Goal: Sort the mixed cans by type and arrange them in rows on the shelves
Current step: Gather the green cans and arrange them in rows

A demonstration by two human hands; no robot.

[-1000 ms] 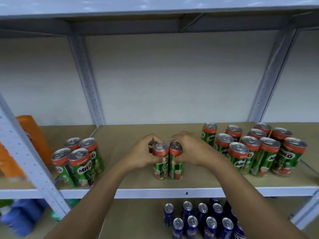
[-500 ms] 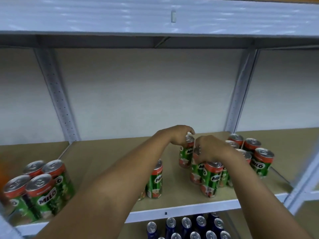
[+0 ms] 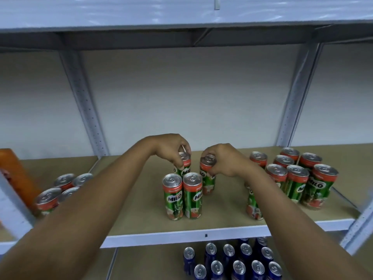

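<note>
Green-and-red Milo drink cans (image 3: 182,197) stand upright on a tan board shelf (image 3: 141,215). Left hand (image 3: 171,150) grips one rear can's (image 3: 184,164) top; right hand (image 3: 224,160) clasps another (image 3: 207,178) beside it.

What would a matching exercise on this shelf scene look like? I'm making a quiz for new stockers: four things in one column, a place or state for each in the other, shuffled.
Column 1
1. blue cans
2. orange package
3. front pair of Milo cans
4. can in the right hand

Column 2
A. standing untouched near the shelf's front edge, centre
B. on the lower shelf
C. held by its top rim in a fingertip grip
D. at the far left edge of the view

Pairs: 1-B, 2-D, 3-A, 4-C
</note>
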